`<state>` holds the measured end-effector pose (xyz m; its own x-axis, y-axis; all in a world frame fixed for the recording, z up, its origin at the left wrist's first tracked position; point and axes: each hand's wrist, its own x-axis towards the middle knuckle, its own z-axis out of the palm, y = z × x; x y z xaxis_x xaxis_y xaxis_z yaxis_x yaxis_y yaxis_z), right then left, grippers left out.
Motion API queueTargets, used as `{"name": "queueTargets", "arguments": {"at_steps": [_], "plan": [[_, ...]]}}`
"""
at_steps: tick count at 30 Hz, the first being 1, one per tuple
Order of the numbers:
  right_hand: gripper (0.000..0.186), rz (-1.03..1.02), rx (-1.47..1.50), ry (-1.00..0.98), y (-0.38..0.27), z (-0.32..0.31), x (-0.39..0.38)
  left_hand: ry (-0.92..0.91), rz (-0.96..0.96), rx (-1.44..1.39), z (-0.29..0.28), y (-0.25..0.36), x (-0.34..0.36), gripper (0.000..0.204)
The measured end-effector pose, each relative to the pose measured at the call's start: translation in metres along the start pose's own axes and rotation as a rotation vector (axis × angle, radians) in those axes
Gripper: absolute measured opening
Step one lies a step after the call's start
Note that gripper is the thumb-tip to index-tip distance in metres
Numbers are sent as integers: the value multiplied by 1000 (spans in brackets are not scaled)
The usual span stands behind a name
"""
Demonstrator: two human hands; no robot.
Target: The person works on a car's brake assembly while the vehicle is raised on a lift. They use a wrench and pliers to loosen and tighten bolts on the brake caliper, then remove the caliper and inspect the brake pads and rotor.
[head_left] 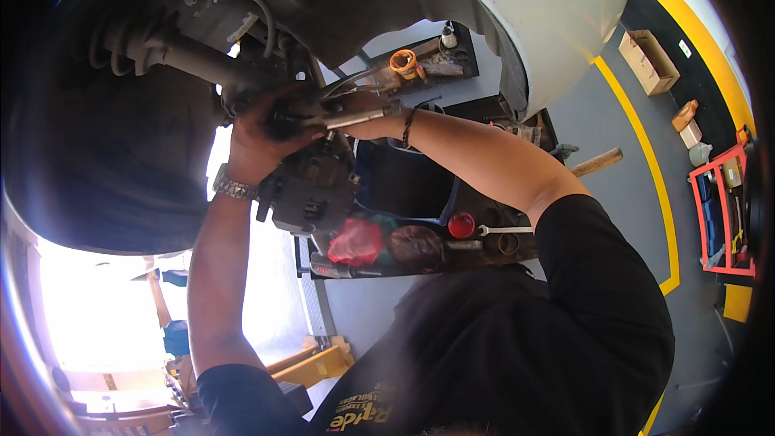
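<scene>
Under the raised car's wheel arch, both my hands are at the suspension and hub parts. My left hand [270,133], wearing a metal watch, is closed around the dark head end of a silver metal bar [355,116]. This bar looks like a tool handle and points to the right. My right hand [371,103] is at its free end, partly behind it, with curled fingers. What those fingers grip is hidden. Above my left hand runs a grey shock absorber [194,58] with a coil spring [121,52]. A dark brake caliper or hub part [307,194] lies below my hands.
Beneath stands a work cart [500,254] carrying a red cloth [355,241], a combination wrench [504,230], a red round lid [461,225] and a dark blue bin [404,182]. A wooden handle [597,161] juts out right. An orange tub [406,64] sits farther back. The pale fender [557,16] curves overhead.
</scene>
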<state>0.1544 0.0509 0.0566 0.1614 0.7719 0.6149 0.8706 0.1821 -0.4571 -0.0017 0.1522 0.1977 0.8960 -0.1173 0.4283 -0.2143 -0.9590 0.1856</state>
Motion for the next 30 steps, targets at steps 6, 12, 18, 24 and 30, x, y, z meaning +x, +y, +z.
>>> {"name": "queueTargets", "arguments": {"at_steps": [6, 12, 18, 24, 30], "plan": [[36, 251, 264, -364, 10, 4, 8, -45, -106, -54, 0, -5, -1, 68], [34, -153, 109, 57, 4, -6, -3, -43, -13, -46, 0, -7, -1, 67], [36, 71, 555, -217, -7, -23, 0, -59, -148, -127, -1, -5, -1, 69], [35, -76, 88, -32, -8, -17, -1, -54, -39, -62, -1, -4, -1, 70], [45, -14, 436, -283, -2, -23, 3, -41, -27, -46, -2, -3, 0, 70]]}}
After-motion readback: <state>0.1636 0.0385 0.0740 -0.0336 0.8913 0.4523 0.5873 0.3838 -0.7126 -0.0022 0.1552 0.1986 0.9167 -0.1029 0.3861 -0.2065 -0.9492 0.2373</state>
